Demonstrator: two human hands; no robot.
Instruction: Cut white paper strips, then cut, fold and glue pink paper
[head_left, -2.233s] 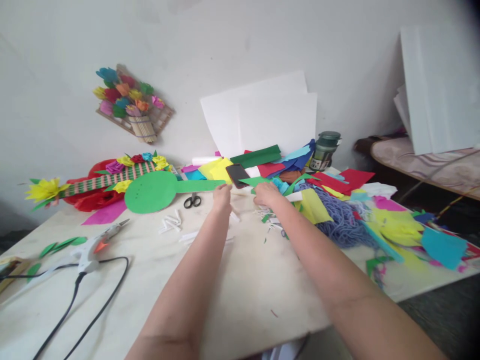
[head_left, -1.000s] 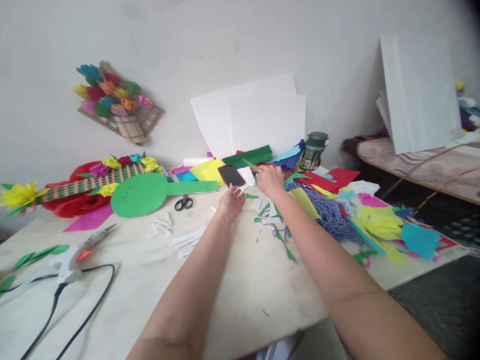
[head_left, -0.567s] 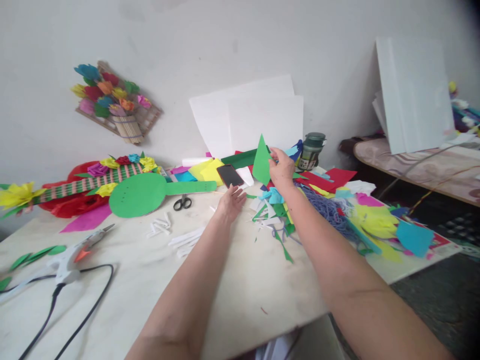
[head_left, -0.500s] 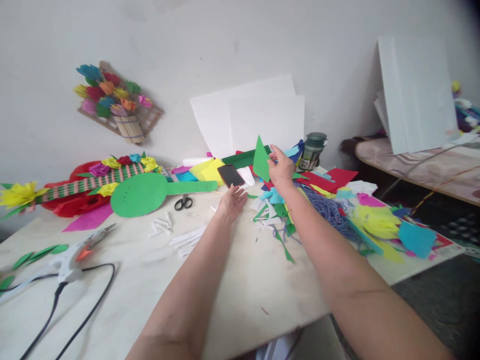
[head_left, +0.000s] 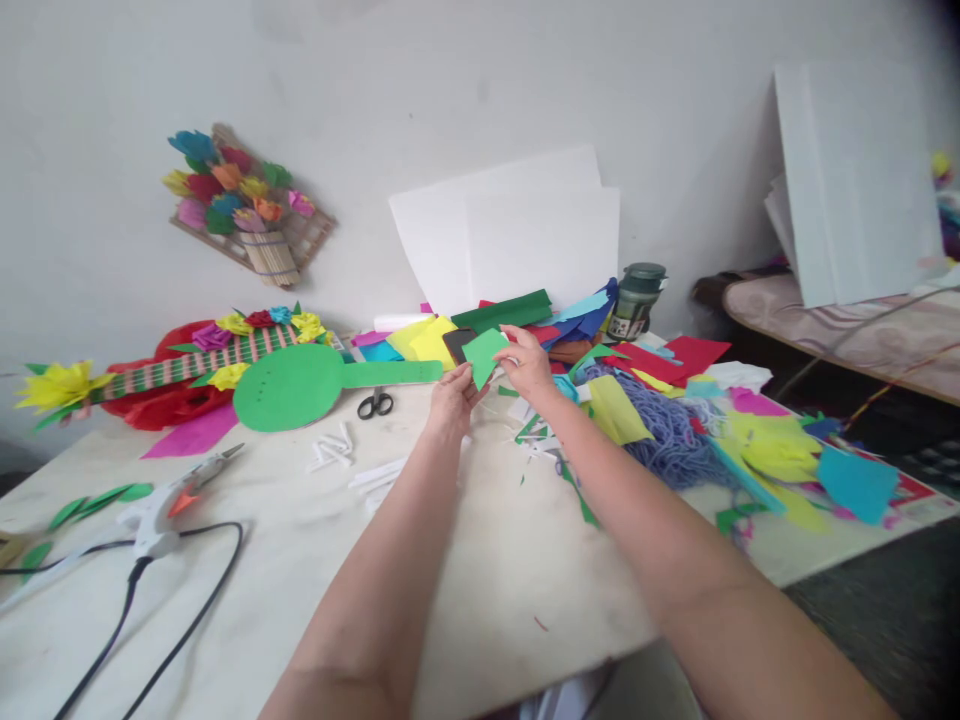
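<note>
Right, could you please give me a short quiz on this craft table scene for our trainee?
1. True or false: the small green paper piece lies flat on the pale table.
2. What lies on the table just left of the left hand? A black-handled scissors; B a red cup; C a hammer.
3. Which dark flat thing shows partly behind the green piece?
Key: 1 false, the right hand holds it up; 2 A; 3 the black smartphone.

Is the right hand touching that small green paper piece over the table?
Touching. The head view shows the right hand pinching the right edge of the green paper piece; its fingertips overlap the paper with no gap.
</note>
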